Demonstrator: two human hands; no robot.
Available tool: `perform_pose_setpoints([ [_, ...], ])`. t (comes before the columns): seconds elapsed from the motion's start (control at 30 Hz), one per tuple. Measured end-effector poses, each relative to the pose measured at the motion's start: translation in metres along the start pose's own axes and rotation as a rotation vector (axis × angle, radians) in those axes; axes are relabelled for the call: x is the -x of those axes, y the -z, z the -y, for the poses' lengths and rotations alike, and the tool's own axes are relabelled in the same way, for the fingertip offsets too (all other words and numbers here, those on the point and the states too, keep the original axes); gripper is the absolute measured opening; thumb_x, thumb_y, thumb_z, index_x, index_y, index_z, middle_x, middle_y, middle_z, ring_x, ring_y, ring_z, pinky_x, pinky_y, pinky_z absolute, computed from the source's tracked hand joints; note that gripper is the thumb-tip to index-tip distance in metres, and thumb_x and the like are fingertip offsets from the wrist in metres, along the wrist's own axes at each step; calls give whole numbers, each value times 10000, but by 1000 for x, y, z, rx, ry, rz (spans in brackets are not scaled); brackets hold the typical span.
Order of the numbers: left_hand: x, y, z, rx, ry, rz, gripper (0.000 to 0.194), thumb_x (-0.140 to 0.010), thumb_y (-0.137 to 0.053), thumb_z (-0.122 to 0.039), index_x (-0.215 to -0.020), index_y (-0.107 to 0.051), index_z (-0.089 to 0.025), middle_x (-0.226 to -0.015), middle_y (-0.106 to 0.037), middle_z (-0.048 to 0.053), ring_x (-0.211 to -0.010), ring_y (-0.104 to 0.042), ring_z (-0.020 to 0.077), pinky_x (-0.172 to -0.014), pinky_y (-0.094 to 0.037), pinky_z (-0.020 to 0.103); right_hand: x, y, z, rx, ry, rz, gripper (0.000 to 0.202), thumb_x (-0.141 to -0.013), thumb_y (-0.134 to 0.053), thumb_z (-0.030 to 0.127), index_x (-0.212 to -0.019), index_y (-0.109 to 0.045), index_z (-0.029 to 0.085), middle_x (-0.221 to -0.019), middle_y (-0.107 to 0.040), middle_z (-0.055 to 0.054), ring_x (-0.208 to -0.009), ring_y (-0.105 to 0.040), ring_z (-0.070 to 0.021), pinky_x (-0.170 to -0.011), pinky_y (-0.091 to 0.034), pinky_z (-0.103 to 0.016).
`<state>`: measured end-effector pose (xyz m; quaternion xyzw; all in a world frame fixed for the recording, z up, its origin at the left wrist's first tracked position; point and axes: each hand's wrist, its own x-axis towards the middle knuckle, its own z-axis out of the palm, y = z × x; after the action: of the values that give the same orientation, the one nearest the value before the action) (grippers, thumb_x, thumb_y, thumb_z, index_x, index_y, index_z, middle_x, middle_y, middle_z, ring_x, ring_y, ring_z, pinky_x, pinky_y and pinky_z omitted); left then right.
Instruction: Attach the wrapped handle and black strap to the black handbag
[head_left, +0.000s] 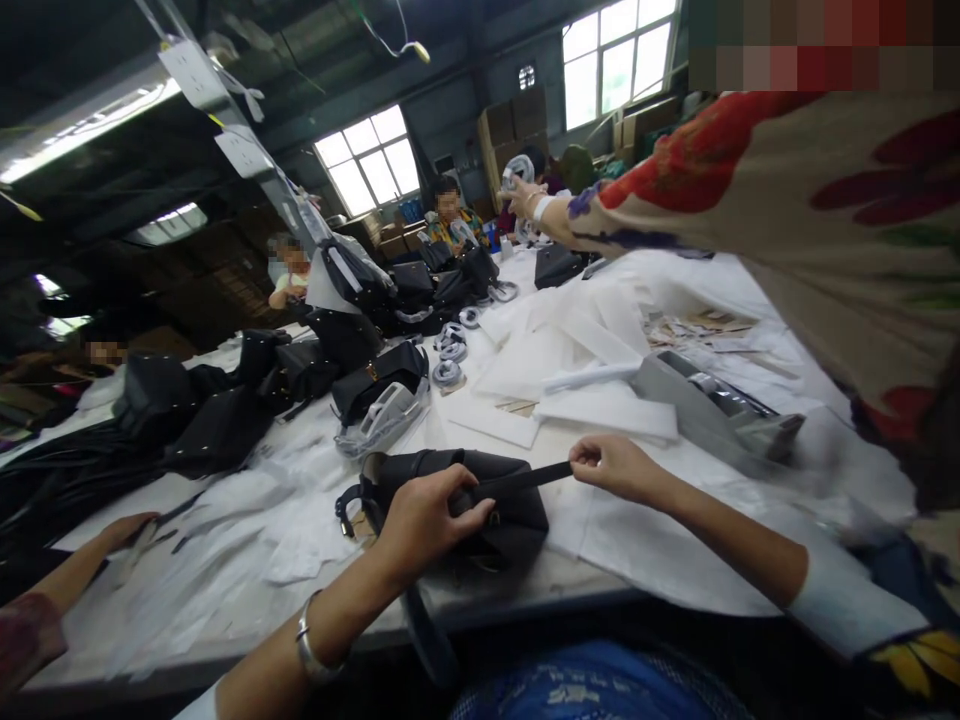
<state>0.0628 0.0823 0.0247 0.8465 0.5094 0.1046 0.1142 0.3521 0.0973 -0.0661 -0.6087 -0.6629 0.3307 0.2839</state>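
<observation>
A black handbag [517,510] lies on the near edge of a long white worktable [637,580]. My left hand [427,520] grips the bag on its top, where a black strap [525,480] joins it. My right hand [611,465] pinches the far end of that strap and holds it taut, out to the right. A silver bangle [311,645] sits on my left wrist.
White wrapping sheets [570,370] cover the table, with more black bags [225,400] piled at left and a grey tape dispenser [712,400] at right. A co-worker's hand [124,530] rests at left. A person in a floral top [825,220] stands close on the right; others work across the table.
</observation>
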Motion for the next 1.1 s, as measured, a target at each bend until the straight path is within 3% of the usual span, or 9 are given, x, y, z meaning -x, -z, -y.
perform_pose_setpoints([
  [0.1, -1, -2, 3, 31, -37, -2, 311, -811, -604, -499, -927, -646, -214, -733, -662, -3, -613, -574, 140, -578, -384, 242, 7, -2, 4, 74, 37, -90, 117, -704, -589, 196, -778, -680, 190, -752, -692, -34, -720, -628, -203, -659, -456, -303],
  [0.2, -1, -4, 4, 59, -61, -12, 301, -817, -605, -479, -951, -639, -212, -788, -678, 5, -645, -590, 143, -603, -400, 244, 12, -14, 27, 78, 280, -225, 234, -792, -591, 195, -1017, -655, 210, -1060, -675, -74, -1032, -591, -246, -907, -444, -387],
  [0.27, 0, -6, 4, 71, -63, -15, 305, -821, -603, -478, -965, -637, -211, -818, -685, 10, -655, -598, 147, -614, -412, 247, 14, -25, 47, -10, 438, -204, 261, -842, -614, 248, -1102, -627, 230, -1130, -657, -67, -1098, -564, -229, -977, -415, -386],
  [0.33, 2, -6, 4, 91, -60, -15, 307, -825, -603, -477, -975, -636, -211, -847, -690, 15, -680, -611, 153, -642, -430, 252, 14, -36, 63, -98, 490, -119, 216, -848, -644, 298, -1054, -640, 234, -1052, -676, -49, -1010, -597, -206, -917, -449, -347],
  [0.5, 4, -1, 2, 233, 26, -10, 326, -821, -620, -471, -1018, -589, -213, -895, -681, 19, -817, -635, 181, -718, -457, 262, 7, -49, 72, -221, 424, 5, 93, -801, -695, 274, -842, -658, 199, -822, -655, -1, -789, -602, -161, -724, -452, -268],
  [0.6, 2, 0, 3, 393, 206, 43, 377, -815, -596, -536, -967, -538, -196, -743, -632, -9, -632, -602, 153, -583, -443, 252, 1, -49, 69, -322, 383, 90, 92, -806, -672, 266, -853, -688, 189, -823, -677, 0, -793, -612, -159, -735, -448, -264],
  [0.7, -4, 1, 3, 635, 377, 167, 432, -787, -604, -578, -941, -520, -183, -654, -584, -27, -535, -566, 135, -484, -414, 228, -5, -49, 67, -420, 332, 164, 164, -803, -662, 300, -895, -722, 179, -863, -710, -19, -837, -628, -176, -772, -451, -272],
  [0.87, -13, 9, -4, 842, 504, 330, 406, -724, -715, -504, -853, -556, -154, -726, -618, 8, -680, -602, 136, -613, -485, 232, -12, -52, 64, -535, 245, 260, 245, -786, -659, 378, -903, -727, 174, -841, -717, -18, -806, -627, -173, -726, -450, -256],
  [1.1, -14, 16, -10, 926, 576, 344, 355, -702, -767, -417, -838, -558, -165, -804, -632, 14, -762, -599, 136, -690, -502, 246, -8, -58, 61, -569, 169, 238, 208, -764, -660, 356, -875, -689, 183, -788, -667, 1, -727, -580, -142, -640, -419, -234],
])
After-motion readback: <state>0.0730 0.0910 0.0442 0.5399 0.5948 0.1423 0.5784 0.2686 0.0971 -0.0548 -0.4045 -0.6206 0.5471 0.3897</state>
